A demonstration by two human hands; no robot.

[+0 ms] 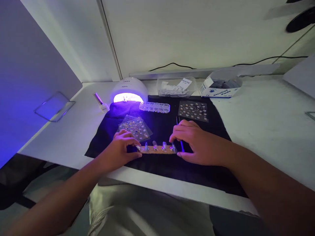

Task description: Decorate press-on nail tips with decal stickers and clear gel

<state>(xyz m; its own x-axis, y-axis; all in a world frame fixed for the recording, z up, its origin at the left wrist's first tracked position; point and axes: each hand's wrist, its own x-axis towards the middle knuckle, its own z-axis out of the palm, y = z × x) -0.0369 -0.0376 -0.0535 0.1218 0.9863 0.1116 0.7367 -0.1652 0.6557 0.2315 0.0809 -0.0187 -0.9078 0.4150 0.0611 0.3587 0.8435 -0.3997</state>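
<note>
While my left hand and right hand pinch its ends, the light, stiff nail strip lies between them; right also grips tweezers; tips look fragile.

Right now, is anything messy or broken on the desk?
Nothing looks broken or spilled. The one untidy thing is the sticker sheets by the left hand, which lie crooked and overlapping on the black cloth.
</note>
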